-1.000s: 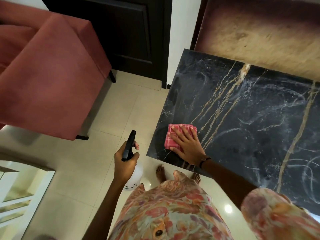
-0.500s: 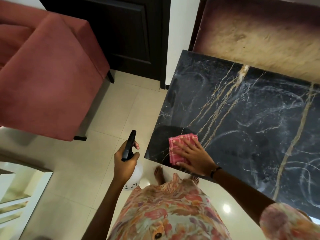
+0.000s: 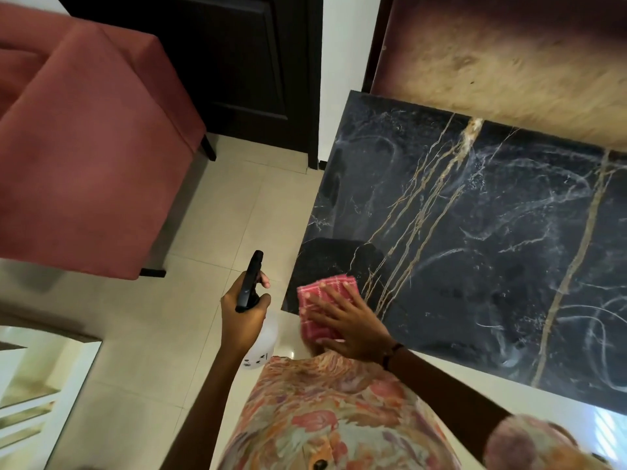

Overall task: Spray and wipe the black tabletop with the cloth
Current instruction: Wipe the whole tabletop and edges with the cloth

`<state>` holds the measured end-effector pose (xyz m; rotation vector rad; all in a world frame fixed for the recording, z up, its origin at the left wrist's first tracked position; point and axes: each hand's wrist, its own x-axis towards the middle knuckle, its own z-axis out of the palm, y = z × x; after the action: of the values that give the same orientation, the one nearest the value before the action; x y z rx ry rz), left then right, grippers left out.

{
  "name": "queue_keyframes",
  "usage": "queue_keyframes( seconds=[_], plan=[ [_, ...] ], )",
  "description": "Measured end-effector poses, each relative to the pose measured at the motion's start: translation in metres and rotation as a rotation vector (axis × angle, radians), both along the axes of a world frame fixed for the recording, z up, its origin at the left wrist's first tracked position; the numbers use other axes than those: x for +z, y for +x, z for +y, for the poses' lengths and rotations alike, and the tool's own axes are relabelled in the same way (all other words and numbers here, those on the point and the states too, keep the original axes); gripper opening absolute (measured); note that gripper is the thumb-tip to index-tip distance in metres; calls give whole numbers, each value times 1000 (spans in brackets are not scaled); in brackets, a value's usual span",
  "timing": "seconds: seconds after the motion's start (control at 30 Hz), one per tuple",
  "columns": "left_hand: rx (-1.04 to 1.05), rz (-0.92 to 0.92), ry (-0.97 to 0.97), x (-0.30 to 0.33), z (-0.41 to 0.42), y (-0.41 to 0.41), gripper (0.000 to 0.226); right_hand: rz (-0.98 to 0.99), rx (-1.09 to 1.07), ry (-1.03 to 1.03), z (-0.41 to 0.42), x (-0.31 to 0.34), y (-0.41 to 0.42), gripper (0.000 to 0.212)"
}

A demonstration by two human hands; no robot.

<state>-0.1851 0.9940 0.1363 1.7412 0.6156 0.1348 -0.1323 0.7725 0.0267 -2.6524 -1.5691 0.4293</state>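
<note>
The black marble tabletop with gold and white veins fills the right side; smeared wipe streaks show on it. A pink checked cloth lies at its near left corner, partly hanging over the front edge. My right hand presses flat on the cloth with fingers spread. My left hand is off the table to the left, over the floor, gripping a white spray bottle with a black trigger head that points away from me.
A red upholstered armchair stands at the left on the beige tiled floor. A dark door is behind it. A brown panel backs the table. A glass-fronted unit sits at the lower left.
My right hand has dragged the cloth toward me along the table's left corner, down to the front edge. The left hand with the bottle has stayed almost still.
</note>
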Motion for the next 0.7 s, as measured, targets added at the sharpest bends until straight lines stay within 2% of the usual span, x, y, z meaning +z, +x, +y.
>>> queue_keyframes(
  seconds=[0.17, 0.37, 0.43, 0.53, 0.6, 0.7],
  plan=[
    [-16, -13, -15, -2, 2, 5, 47, -31, -107, -69, -59, 4, 36, 62],
    [-4, -5, -17, -4, -1, 17, 50, 3, -381, -87, 21, 10, 75, 65],
    [3, 3, -22, -4, -3, 20, 56, 12, -334, -68, 49, 10, 65, 62],
    [11, -3, -14, -2, -5, 24, 59, 39, -149, -50, 69, 6, 26, 59],
    [19, 5, -6, 0, -8, 27, 48, 69, -43, -27, 62, 0, 4, 58],
    [30, 10, 14, 3, -10, 31, 49, 84, 99, 0, 27, -6, 4, 58]
  ],
)
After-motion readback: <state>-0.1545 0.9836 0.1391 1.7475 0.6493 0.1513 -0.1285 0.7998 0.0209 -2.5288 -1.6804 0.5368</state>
